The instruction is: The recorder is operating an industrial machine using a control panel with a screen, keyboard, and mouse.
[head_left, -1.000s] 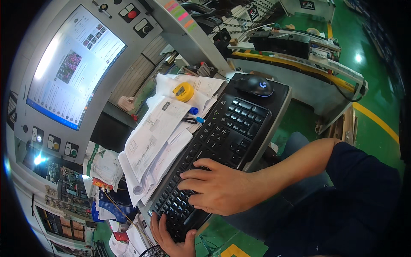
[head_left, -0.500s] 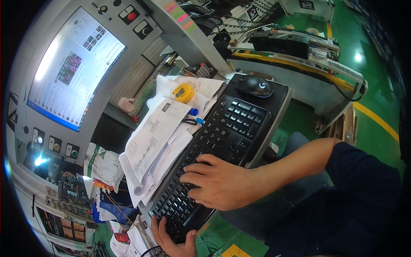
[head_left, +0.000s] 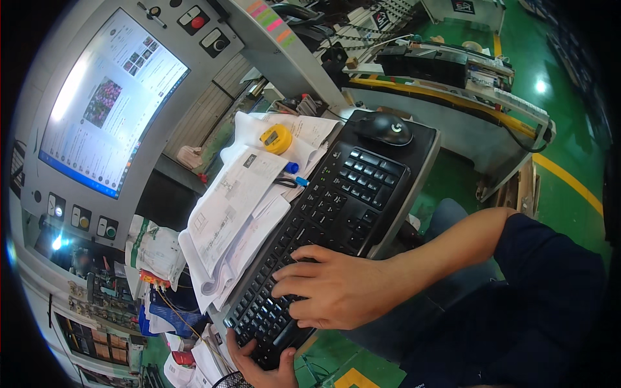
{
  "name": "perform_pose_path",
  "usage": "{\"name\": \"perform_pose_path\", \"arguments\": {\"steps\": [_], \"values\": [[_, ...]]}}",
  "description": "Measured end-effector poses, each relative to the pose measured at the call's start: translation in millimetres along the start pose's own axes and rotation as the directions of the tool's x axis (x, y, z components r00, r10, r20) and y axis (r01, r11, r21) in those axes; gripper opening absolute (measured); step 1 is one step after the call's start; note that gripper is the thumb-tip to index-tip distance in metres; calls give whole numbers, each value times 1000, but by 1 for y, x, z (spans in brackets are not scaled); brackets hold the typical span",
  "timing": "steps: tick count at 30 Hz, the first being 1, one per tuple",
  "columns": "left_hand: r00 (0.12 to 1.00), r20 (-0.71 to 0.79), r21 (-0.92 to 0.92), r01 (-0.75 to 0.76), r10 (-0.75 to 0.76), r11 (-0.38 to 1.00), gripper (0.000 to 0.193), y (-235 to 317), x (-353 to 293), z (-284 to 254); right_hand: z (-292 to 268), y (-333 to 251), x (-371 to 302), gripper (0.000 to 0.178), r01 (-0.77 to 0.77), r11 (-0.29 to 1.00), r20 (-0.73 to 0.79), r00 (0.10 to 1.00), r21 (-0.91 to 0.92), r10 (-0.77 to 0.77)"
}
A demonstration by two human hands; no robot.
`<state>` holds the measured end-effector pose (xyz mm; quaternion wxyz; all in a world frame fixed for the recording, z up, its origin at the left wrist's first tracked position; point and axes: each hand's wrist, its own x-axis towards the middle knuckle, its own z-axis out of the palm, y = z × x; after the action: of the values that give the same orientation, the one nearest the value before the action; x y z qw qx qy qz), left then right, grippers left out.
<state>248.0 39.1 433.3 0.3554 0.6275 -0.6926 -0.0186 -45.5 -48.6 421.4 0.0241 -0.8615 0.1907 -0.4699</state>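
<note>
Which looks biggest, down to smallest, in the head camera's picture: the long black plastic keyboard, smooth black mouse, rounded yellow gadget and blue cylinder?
1. Long black plastic keyboard
2. Smooth black mouse
3. Rounded yellow gadget
4. Blue cylinder

That's how big they look; nearness to the camera may affect it.

The right fingers [head_left: 296, 273] hide part of the keyboard [head_left: 325, 207], and the view's lower edge crops the left hand [head_left: 264, 375].

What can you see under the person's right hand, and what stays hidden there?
Under the right hand lies part of the black keyboard, with keys showing around the fingers. Those directly beneath are covered, so which, if any, are pressed cannot be told.
</note>
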Motion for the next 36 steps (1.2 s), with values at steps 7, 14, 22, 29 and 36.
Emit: {"name": "perform_pose_path", "arguments": {"steps": [7, 14, 22, 29, 36], "values": [[991, -2, 142, -131, 133, 981, 96, -6, 3, 1, -8, 8, -3, 28, -40, 995, 6, 999, -96, 41], [994, 2, 84, -113, 113, 990, 91, 4, 4, 0, -2, 11, 0, 26, -82, 968, 93, 990, -239, 107], [992, 20, 103, -129, 128, 986, 88, -1, 4, 0, 16, 13, 11, 32, -33, 979, -33, 999, -203, 27], [996, 24, 65, -89, 88, 994, 85, 2, 3, 0, 0, 16, 6, 28, -86, 963, -37, 996, -254, 79], [996, 30, 38, -82, 81, 996, 87, 2, 3, 1, -1, 10, 7, 22, -28, 988, -8, 1000, -152, 27]]}}
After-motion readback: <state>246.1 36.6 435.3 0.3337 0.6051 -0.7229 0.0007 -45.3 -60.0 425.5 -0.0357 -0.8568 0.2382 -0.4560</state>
